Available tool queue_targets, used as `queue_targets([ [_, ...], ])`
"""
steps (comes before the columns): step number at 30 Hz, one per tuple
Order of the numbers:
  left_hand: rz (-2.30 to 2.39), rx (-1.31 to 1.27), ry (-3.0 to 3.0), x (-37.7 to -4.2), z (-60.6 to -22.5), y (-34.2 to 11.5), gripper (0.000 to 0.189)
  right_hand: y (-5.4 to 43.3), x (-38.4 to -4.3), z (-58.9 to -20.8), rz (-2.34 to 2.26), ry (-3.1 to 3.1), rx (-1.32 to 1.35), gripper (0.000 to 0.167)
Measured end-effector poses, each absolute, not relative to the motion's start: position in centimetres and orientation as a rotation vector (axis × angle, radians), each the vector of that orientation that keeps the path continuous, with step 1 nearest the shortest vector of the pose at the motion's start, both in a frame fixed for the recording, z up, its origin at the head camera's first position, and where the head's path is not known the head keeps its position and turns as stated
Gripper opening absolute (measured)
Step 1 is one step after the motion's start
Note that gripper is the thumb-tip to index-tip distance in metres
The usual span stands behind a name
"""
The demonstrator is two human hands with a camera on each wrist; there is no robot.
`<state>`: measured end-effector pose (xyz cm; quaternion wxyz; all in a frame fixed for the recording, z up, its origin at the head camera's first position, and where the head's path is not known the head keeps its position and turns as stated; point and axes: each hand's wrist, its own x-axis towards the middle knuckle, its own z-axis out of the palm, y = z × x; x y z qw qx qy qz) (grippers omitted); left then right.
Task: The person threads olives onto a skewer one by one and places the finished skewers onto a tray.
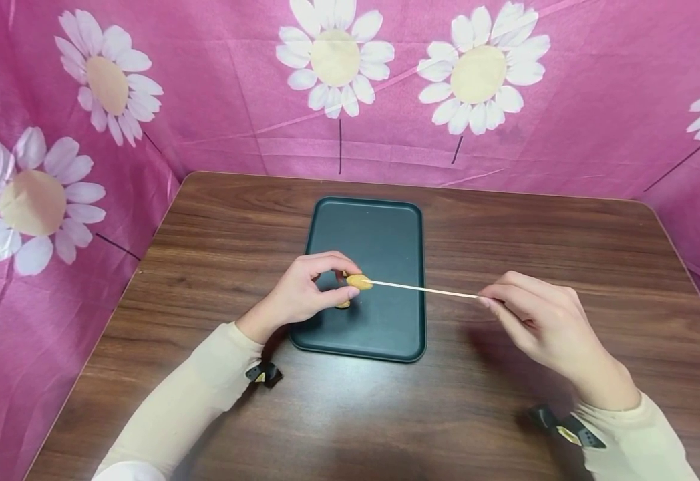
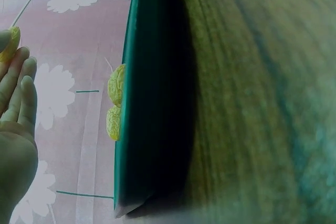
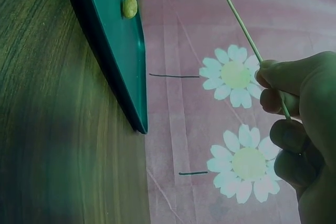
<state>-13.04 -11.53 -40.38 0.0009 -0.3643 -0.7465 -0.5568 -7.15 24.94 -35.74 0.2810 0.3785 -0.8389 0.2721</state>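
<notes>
My left hand (image 1: 304, 288) pinches a yellow, wrinkled, oval piece like a dried date (image 1: 359, 282) between thumb and fingertips, above the tray. A thin wooden skewer (image 1: 425, 289) runs from that piece across to my right hand (image 1: 545, 317), and its tip meets the piece's right end. The right thumb and index finger pinch the skewer near its other end; in the right wrist view the remaining fingers (image 3: 290, 135) are curled beneath. Two more dried dates (image 2: 116, 85) lie on the dark green tray (image 1: 380, 234), partly hidden by the left hand in the head view.
The tray lies lengthwise on a brown wood-grain table (image 1: 236, 220), near its middle. Pink cloth (image 1: 218, 80) printed with large white daisies hangs behind and beside the table. Each wrist wears a dark strap (image 1: 264, 375) over a cream sleeve (image 1: 182, 394).
</notes>
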Motion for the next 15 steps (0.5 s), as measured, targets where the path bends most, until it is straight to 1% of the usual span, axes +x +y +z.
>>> queue_targets([
  [15, -1.754, -1.112, -2.335, -13.02, -40.62, -11.5, 0.021, 24.58, -7.46, -35.91, 0.728, -2.235, 1.03, 0.042],
])
